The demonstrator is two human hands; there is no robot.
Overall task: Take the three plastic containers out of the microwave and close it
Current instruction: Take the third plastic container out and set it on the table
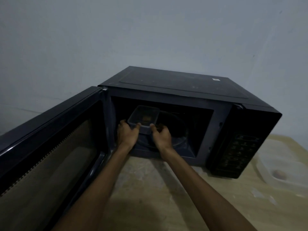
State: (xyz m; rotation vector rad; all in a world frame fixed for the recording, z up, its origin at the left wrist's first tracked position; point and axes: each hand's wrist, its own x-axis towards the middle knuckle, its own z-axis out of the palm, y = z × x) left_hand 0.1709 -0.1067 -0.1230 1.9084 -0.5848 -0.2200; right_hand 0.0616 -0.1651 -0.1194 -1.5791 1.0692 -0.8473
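Observation:
A black microwave stands on a wooden table with its door swung wide open to the left. Inside the dark cavity a clear rectangular plastic container sits tilted above the glass turntable. My left hand grips its near left corner. My right hand holds its near right side, with the thumb against the container's front wall. Both hands reach inside the cavity. It is too dark to tell whether other containers lie under or behind this one.
The control panel fills the microwave's right front. On the table at the right edge lies a pale, clear plastic container or lid. A grey wall rises behind the microwave.

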